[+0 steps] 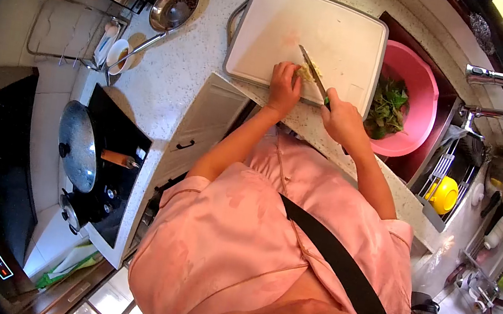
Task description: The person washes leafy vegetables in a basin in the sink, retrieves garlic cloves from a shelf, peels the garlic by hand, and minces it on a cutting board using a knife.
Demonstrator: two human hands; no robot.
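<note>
A white cutting board (272, 20) with a grey rim lies on the counter. My right hand (343, 120) is closed round the handle of a knife (313, 75), whose blade points up and left over the board. Small pale yellow chopped pieces (308, 72) lie by the blade near the board's front edge. Against their left side rests my left hand (285, 88), its fingers bent and pressed together; whether it pinches a piece I cannot make out.
Right of the board, a pink basin (426, 98) with green leaves (388, 109) sits in the sink under a faucet (497, 79). A steel ladle (173, 7) and small white bowl (119, 57) stand left. A lidded pan (79, 144) is on the stove.
</note>
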